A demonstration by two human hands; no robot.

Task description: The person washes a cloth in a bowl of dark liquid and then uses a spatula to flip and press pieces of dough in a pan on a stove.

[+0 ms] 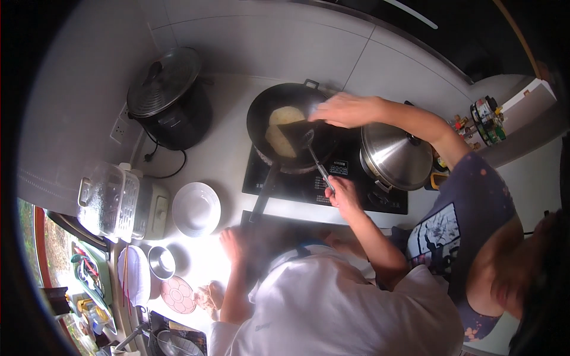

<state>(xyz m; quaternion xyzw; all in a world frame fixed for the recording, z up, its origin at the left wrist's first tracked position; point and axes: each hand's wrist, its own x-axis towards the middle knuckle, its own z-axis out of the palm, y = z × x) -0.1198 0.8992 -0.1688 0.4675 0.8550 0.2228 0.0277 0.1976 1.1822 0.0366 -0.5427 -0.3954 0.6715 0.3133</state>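
A black wok [260,111] sits on the black induction cooktop [325,191], with pale, flat pancake pieces [285,144] inside. My right hand [343,196] is closed around the handle of a metal cooking utensil [318,163], whose head reaches into the wok. At the lower left, my left hand [230,244] rests by the counter's front edge, near a white bowl [196,209]. A co-worker in a dark patterned shirt stands at my right; their hand [343,110] reaches over the wok's right side, slightly blurred. Whether that hand holds anything cannot be told.
A lidded steel pan [396,155] stands right of the wok. A black lidded cooker [171,102] with a cord stands back left. Along the left are a clear-sided steamer [111,202], a small steel bowl [161,262], a pink round mold [177,294], chopsticks [126,276] and a sink.
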